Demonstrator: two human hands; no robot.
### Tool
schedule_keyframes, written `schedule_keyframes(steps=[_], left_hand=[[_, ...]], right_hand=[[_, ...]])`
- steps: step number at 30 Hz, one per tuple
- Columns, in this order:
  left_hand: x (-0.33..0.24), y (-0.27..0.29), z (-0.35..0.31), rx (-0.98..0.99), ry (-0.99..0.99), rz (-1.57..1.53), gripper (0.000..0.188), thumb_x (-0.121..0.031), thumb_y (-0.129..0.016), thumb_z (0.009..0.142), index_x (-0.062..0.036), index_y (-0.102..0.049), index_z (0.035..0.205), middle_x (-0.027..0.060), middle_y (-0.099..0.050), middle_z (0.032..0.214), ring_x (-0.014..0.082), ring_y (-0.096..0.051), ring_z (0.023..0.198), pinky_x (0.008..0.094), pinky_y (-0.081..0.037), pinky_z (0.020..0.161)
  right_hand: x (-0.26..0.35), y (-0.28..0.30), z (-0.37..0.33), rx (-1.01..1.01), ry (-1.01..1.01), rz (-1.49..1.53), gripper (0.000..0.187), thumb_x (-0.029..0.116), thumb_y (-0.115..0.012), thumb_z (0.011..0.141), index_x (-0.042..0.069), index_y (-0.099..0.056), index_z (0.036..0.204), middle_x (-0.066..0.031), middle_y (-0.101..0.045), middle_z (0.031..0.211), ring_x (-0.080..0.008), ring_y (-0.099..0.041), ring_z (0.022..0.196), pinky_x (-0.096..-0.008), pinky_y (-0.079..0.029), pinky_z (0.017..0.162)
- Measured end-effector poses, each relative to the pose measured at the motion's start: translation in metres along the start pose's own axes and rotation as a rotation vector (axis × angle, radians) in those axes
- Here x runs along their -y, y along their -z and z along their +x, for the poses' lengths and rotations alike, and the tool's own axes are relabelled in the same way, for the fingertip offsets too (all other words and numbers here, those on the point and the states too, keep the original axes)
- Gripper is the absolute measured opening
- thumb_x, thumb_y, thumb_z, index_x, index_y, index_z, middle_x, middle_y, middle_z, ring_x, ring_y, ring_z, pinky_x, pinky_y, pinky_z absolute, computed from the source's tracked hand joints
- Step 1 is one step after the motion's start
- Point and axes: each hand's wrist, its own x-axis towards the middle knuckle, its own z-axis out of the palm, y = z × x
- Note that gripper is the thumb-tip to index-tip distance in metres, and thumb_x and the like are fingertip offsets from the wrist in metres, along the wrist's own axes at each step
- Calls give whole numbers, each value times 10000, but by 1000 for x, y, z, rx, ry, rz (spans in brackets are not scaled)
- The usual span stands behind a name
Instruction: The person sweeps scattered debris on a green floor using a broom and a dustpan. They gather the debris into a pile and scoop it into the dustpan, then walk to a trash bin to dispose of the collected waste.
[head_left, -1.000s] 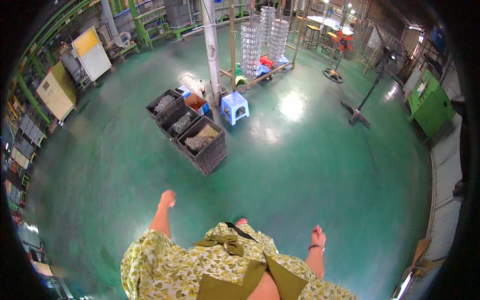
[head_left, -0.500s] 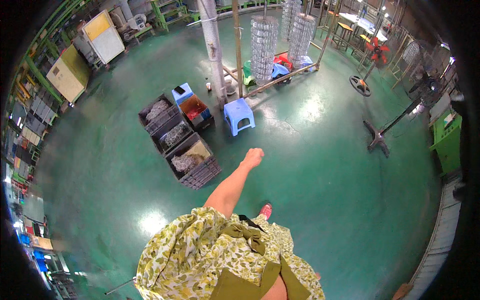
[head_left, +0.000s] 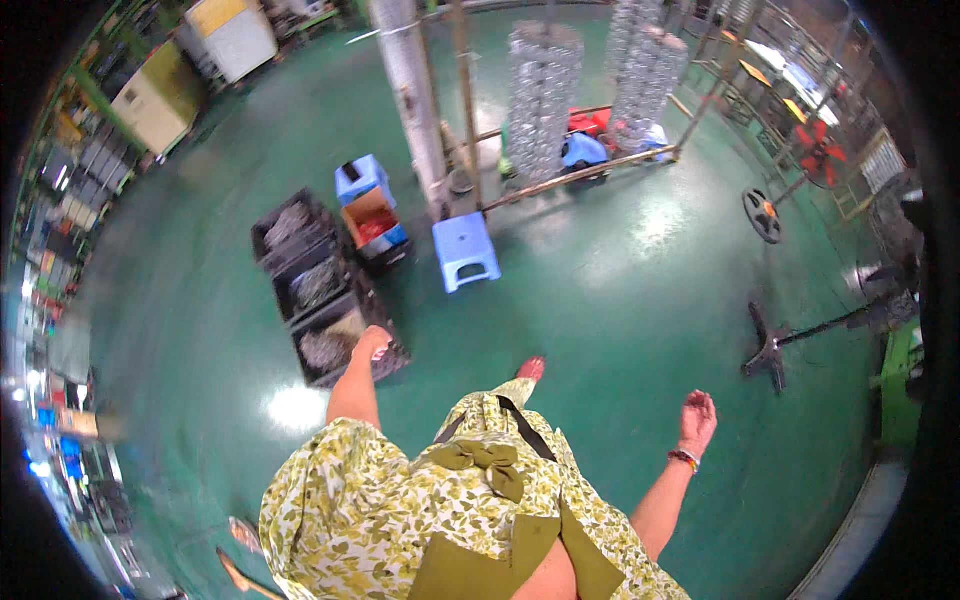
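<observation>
Head view | left hand (head_left: 372, 343) empty over black crate (head_left: 345, 345) | right hand (head_left: 697, 415) fingers spread, empty

A person in a yellow-green leaf-print dress (head_left: 400, 500) with an olive bow (head_left: 480, 462) stands on a glossy green floor (head_left: 620, 330). The left hand (head_left: 372, 343) hangs empty above the nearest of three dark crates (head_left: 335, 345) filled with grey metal parts. The right hand (head_left: 697, 415), open and empty, with a beaded bracelet (head_left: 684, 459) at the wrist, is out over bare floor. Beyond the crates stands a blue plastic stool (head_left: 467, 250), beside a pale pillar (head_left: 412, 90). A fan stand (head_left: 775, 345) lies to the right.
</observation>
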Motion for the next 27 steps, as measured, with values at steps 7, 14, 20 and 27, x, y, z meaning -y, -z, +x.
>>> schedule_keyframes(steps=[7,14,20,27], left_hand=[[-254,-111,61,-70,-436,221,183,-176,-505,706,-103,-607,840,83,-597,664,224,-572,556,331,-445,533],[-491,-232,54,378,-636,317,338,-149,-546,693,-80,-564,1024,81,-597,915,160,-570,791,290,-484,657],[-466,-245,112,25,-659,366,300,-144,-503,676,-95,-591,959,138,-592,946,294,-549,909,362,-429,791],[-353,-228,58,65,145,-333,231,-31,-513,700,-32,-570,923,74,-544,620,131,-480,457,256,-367,372]], right_hand=[[-9,-46,103,-69,-161,235,105,15,-468,806,-54,-533,853,-163,-554,840,-257,-526,810,-363,-439,769],[13,-68,235,-69,-215,284,195,42,-439,837,-59,-507,990,-160,-530,958,-263,-499,910,-381,-417,851],[8,-150,364,-45,-421,-8,297,211,-411,872,-24,-476,1041,-170,-503,1056,-305,-444,1044,-428,-355,925],[-70,-268,482,39,-753,-215,371,241,-396,879,-63,-389,1091,-214,-472,1076,-342,-430,1064,-422,-366,917]])
